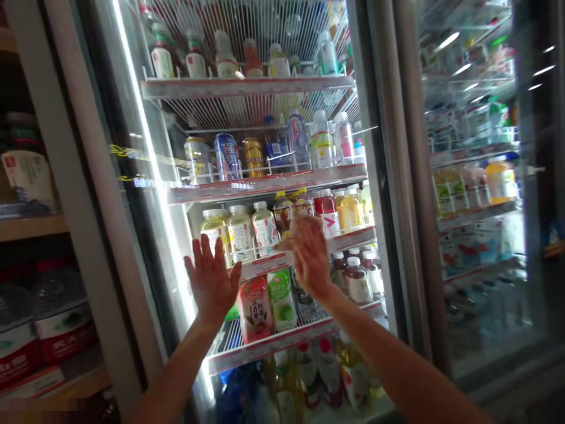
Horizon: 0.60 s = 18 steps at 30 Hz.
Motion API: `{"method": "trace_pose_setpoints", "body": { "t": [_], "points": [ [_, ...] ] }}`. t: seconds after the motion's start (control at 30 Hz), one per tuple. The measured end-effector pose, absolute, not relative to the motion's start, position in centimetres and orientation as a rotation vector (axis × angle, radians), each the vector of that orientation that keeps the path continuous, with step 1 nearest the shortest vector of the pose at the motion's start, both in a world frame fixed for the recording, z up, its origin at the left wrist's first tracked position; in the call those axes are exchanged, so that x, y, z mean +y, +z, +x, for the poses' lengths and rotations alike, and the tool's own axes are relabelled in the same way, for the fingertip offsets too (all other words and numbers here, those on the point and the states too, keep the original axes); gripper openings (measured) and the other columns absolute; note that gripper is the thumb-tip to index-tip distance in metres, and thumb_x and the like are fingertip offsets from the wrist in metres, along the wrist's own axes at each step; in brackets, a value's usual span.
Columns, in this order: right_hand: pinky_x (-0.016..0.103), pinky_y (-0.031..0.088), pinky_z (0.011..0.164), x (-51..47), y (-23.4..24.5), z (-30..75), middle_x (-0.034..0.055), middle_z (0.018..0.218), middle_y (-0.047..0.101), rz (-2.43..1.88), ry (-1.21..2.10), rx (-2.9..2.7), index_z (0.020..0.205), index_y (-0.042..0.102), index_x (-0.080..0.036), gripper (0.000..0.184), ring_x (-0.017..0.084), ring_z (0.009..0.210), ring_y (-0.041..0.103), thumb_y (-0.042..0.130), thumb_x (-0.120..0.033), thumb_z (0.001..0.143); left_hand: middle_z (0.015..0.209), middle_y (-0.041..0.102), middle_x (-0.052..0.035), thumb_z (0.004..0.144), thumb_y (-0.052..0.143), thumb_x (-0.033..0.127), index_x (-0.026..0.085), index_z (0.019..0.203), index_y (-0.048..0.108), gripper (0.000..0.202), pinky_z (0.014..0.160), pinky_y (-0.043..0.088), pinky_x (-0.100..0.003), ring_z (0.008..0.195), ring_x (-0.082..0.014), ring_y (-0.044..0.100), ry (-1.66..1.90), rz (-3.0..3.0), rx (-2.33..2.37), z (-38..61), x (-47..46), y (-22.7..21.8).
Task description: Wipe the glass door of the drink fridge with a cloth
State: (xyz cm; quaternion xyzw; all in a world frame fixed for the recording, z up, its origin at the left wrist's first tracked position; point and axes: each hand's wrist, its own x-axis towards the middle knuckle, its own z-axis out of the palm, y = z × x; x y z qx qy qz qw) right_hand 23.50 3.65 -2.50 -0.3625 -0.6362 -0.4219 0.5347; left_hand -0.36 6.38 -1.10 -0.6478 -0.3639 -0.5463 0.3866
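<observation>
While our left hand (214,288) hangs, fingers wide, before the white-capped tea bottles (241,234) behind the shelf rail (353,239) | we can't tell the grip of our right hand (312,262): blurred | risk: reaching too low, we could snag the rail, toppling bottles

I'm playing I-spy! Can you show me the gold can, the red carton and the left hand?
Gold can (253,154): head view, middle of its front.
Red carton (255,309): head view, middle of its printed front.
Left hand (212,285): head view, back of the hand.
</observation>
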Motion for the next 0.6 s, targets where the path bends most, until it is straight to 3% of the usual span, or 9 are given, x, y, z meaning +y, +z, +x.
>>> {"method": "trace_pose_setpoints", "body": {
  "t": [0.1,0.37,0.5,0.6],
  "points": [
    [0.046,0.026,0.113,3.1,-3.6,22.1,-0.0017,0.146,0.037,-0.815,-1.081,-1.657,0.126,0.050,-0.033,0.044,0.021,0.138,0.026,0.046,-0.019,0.084,0.152,0.016,-0.0140,0.089,0.037,0.045,0.020,0.144,0.020,0.063,0.112,0.009,-0.054,0.141,-0.0281,0.009,-1.377,-1.670,-0.919,-0.6,6.4,-1.1],
    [0.056,0.031,0.107,3.9,-2.9,31.6,-0.0007,0.154,0.013,-0.852,-1.000,-0.952,0.137,0.037,-0.032,0.050,0.026,0.140,0.019,0.035,-0.016,0.090,0.153,0.012,-0.0147,0.089,0.040,0.044,0.019,0.145,0.014,0.067,0.112,0.007,-0.054,0.141,-0.0285,0.006,-1.345,-1.655,-0.888,-0.6,6.5,-1.3],
    [0.047,0.033,0.109,3.5,-5.1,29.8,-0.0061,0.153,0.018,-0.860,-1.055,-1.392,0.133,0.041,-0.039,0.051,0.023,0.137,0.027,0.042,-0.017,0.087,0.153,0.013,-0.0144,0.089,0.040,0.042,0.019,0.145,0.015,0.066,0.113,0.007,-0.052,0.142,-0.0273,0.005,-1.340,-1.658,-0.873,-0.7,6.5,-1.4],
    [0.053,0.033,0.107,3.4,-5.5,31.9,-0.0004,0.152,0.021,-0.890,-1.052,-1.210,0.134,0.042,-0.034,0.050,0.026,0.137,0.028,0.040,-0.016,0.088,0.153,0.013,-0.0151,0.090,0.039,0.043,0.018,0.145,0.016,0.065,0.113,0.006,-0.052,0.142,-0.0275,0.005,-1.334,-1.668,-0.890,-0.6,6.4,-1.4]
  ]
}}
